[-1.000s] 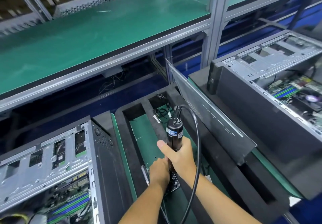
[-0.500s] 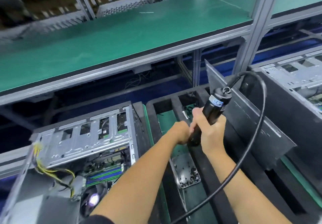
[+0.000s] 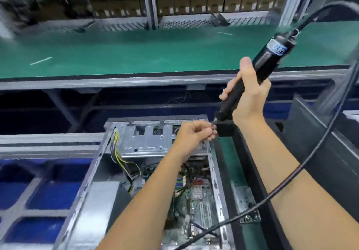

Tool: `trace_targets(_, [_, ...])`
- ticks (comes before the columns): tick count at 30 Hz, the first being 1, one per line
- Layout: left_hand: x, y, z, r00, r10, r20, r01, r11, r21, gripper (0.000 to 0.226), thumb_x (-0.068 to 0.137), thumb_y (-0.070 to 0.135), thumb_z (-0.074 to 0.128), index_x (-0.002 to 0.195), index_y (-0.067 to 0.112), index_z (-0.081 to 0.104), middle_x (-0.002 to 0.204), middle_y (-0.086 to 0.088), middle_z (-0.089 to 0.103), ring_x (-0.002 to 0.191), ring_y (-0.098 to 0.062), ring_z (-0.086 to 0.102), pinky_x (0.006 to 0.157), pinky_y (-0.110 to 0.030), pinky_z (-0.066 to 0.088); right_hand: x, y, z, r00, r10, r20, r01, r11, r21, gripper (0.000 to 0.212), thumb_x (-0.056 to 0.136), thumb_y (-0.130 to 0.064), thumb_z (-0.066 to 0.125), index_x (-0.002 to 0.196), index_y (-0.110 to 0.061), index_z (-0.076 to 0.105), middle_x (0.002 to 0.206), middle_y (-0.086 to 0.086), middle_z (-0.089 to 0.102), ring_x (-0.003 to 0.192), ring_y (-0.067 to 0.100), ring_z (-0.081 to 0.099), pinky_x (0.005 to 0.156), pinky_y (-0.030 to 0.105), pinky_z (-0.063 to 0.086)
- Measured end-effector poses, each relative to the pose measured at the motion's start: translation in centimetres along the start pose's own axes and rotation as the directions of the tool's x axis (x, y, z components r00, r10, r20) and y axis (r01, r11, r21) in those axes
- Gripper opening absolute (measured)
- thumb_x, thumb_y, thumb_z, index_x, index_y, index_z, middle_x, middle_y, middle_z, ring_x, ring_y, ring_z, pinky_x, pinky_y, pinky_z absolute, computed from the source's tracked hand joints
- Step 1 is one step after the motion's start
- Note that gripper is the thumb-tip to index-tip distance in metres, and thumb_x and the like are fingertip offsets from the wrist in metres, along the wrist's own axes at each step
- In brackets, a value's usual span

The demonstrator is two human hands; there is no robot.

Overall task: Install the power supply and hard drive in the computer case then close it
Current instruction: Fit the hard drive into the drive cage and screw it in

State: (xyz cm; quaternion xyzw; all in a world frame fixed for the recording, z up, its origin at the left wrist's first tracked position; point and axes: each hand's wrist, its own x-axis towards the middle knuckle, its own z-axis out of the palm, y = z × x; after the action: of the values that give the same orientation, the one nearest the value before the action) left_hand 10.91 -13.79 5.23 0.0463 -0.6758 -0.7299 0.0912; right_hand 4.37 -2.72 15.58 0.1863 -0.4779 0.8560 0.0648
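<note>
screwdriver [image 3: 260,74]: black body, blue band with pale lettering up near the top
cable [image 3: 303,164]: plain black
case [image 3: 155,142]: bare silver-grey metal, dotted with small punched holes
wires [image 3: 118,152]: yellow and black bundle
board [image 3: 194,197]: green, with some blue and green slots and a bit of red
mat [image 3: 155,51]: solid green, black edge
bins [image 3: 37,195]: bright blue
tray [image 3: 246,201]: silver, dark specks
</note>
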Motion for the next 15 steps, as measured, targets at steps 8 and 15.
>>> trace_targets(8, [-1.9,-0.3,-4.2,1.0,-0.004,-0.013,0.005,0.999,0.045,0.031,0.089,-0.007,0.055,0.086,0.02,0.07,0.074,0.008,0.072,0.072,-0.004,0.065,0.071,-0.018,0.051,-2.5,2.3,3.9,0.998,0.059,-0.02,-0.059,0.998,-0.005,0.041,0.077,-0.045,0.072,0.071,-0.013,0.047,0.047,0.004,0.048,0.037,0.023,0.044,0.045,0.03,0.042])
trace_targets(15, [-2.9,-0.8,-5.2,0.999,-0.044,-0.01,0.043,0.997,-0.067,0.027,0.091,-0.009,0.049,0.092,0.011,0.068,0.075,0.005,0.07,0.067,-0.004,0.062,0.07,-0.018,0.051,-3.4,2.6,4.6,0.996,0.062,-0.066,-0.062,0.998,-0.006,0.039,0.076,-0.046,0.072,0.068,-0.015,0.05,0.048,0.005,0.05,0.037,0.02,0.046,0.044,0.028,0.043])
